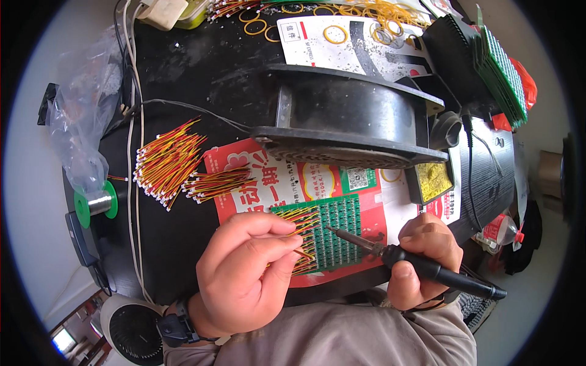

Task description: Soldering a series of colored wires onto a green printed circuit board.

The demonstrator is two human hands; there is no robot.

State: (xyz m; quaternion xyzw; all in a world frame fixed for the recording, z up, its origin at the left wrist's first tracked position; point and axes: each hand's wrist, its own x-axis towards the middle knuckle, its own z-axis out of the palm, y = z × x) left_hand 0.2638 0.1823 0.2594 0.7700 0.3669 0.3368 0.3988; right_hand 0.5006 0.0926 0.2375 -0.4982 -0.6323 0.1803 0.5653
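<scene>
My right hand (421, 259) grips a black-handled soldering iron (455, 279), its tip pointing left over a green circuit board panel (342, 235). The tip is just above or at the panel; I cannot tell whether it touches. Over the panel's left side, my left hand (235, 268) is closed in a pinch on a thin red and yellow wire (300, 251), mostly hidden by the fingers. Rows of similar wires lie across the panel's left half, while small bare pads show on its right half. Under the panel lies a red printed sheet (372, 232).
A large black fan (348, 113) stands just beyond the panel. Loose wire bundles (171, 161) lie to the left, near a solder spool (94, 204). A yellow sponge (434, 180) sits in a holder at right. Rubber bands (336, 34) and stacked green boards (503, 73) are farther back.
</scene>
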